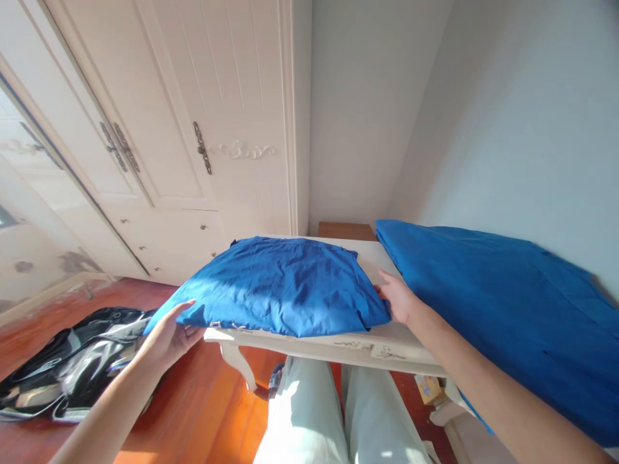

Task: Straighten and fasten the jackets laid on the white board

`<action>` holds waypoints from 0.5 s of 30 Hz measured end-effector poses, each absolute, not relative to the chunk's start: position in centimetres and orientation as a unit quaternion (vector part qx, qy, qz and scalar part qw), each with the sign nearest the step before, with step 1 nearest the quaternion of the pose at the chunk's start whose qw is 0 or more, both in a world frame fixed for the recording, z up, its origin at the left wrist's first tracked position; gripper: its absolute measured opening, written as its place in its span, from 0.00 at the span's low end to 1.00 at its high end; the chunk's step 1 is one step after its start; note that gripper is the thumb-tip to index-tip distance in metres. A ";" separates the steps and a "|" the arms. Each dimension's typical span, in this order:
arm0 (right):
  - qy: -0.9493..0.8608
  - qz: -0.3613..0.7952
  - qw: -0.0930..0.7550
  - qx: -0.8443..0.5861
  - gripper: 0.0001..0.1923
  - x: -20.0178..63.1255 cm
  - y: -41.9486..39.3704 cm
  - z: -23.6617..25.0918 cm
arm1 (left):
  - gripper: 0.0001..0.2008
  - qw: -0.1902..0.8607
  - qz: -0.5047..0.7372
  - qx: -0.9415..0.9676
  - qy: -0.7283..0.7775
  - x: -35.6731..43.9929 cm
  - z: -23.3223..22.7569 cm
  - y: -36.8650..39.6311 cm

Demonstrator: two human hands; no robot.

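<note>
A blue cloth [290,283], folded and wrinkled, lies across the top of a white table [309,346]. Its left end hangs past the table's edge. My left hand [170,335] grips that left end, thumb on top and fingers beneath. At the opposite side, my right hand [397,296] is closed on the cloth's right edge, with its fingertips partly hidden. Beside my right forearm lies a larger, smoother blue fabric piece [503,303], apart from the cloth I hold.
A white wardrobe [242,84] stands behind the table. On the wooden floor [213,412] at left lies a black and grey bag [87,361]. A small yellow box [428,389] sits below the table at right. A brown wooden piece [345,231] is by the wall.
</note>
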State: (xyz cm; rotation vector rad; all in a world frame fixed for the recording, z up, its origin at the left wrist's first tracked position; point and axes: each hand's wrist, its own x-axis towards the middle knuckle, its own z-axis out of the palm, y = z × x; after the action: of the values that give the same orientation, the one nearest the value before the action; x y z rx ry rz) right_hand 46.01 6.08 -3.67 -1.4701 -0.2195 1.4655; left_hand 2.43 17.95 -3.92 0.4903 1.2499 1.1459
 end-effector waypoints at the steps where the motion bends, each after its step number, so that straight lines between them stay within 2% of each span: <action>1: -0.103 0.610 0.484 -0.619 0.30 46.1 7.0 -3.4 | 0.07 0.634 0.500 0.218 0.547 2.3 -3.9 18.1; 6: -0.173 0.616 0.434 -0.635 0.12 45.1 9.4 -2.2 | 0.06 0.628 0.509 0.221 0.546 2.2 -3.9 18.3; 11: -0.171 0.556 0.445 -0.682 0.15 44.3 5.9 -2.8 | 0.09 0.615 0.543 0.205 0.534 2.5 -4.2 18.1; 15: -0.122 0.549 0.434 -0.704 0.19 44.6 0.0 -2.9 | 0.07 0.615 0.540 0.210 0.535 3.2 -3.9 17.8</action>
State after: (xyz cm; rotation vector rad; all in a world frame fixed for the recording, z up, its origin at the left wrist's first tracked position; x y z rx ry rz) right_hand 44.56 -0.04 -2.87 -1.7538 -0.3026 1.3668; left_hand 3.24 17.81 -3.86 0.4846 1.2332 1.2433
